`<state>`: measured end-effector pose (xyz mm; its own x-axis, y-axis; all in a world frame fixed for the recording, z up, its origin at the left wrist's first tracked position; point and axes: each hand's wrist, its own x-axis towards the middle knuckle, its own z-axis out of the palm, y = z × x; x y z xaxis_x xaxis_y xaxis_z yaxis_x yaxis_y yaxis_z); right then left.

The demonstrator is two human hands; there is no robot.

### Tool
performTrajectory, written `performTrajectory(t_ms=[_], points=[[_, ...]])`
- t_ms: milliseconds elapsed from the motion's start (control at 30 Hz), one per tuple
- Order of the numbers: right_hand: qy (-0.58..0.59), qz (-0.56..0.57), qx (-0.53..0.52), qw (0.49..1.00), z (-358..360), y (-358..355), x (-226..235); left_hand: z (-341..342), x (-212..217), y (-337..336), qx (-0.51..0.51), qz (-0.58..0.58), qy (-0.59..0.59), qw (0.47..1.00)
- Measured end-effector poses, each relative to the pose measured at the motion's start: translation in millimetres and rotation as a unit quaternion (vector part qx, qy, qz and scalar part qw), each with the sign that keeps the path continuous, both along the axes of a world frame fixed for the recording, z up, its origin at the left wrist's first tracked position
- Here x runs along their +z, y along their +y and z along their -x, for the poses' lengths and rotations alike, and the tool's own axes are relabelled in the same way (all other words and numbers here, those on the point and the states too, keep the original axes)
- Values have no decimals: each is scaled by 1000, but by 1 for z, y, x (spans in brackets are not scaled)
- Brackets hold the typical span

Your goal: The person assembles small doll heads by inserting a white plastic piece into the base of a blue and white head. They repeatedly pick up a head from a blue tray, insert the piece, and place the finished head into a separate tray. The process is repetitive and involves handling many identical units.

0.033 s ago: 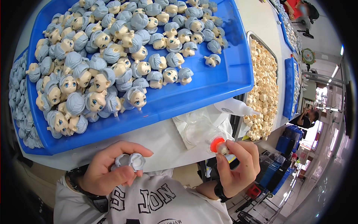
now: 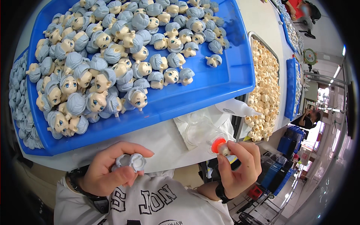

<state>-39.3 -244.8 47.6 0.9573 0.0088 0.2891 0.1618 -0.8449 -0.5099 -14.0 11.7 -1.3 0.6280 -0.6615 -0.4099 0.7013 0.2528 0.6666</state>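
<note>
In my left hand [image 2: 108, 168] sits a hollow grey-blue doll hair piece [image 2: 137, 162], gripped between thumb and fingers with its open inner side showing. My right hand [image 2: 240, 167] pinches a small rounded pale piece [image 2: 224, 149] between thumb and fingertips; whether it is a doll head part I cannot tell. Right beside that piece is the red rim [image 2: 217, 143] of a clear container [image 2: 205, 137]. The container lies on a white cloth [image 2: 183, 125] at the table's near edge. Beyond my hands a large blue tray [image 2: 180, 99] holds many doll heads [image 2: 139, 98] with grey-blue hair.
A white squeeze bottle [image 2: 234, 107] lies by the tray's near right corner. A metal tray [image 2: 250, 33] of small beige parts stands to the right. Loose grey-blue hair pieces [image 2: 22, 101] fill a bin at far left. Two people are farther off at right, near more blue trays [image 2: 290, 88].
</note>
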Motion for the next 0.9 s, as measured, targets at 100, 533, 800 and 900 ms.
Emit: performTrajectory(t_ms=[100, 533, 800, 900], points=[[4, 0, 0, 1000, 0, 0, 0, 0, -2, 3, 1, 13, 3, 1000], [5, 1, 11, 1000, 1, -2, -1, -1, 2, -8, 81, 16, 20, 996], [2, -7, 6, 1000, 1, -2, -1, -1, 0, -6, 63, 16, 17, 998], [-4, -14, -10, 1000, 3, 1, 0, -1, 0, -6, 59, 17, 14, 998]])
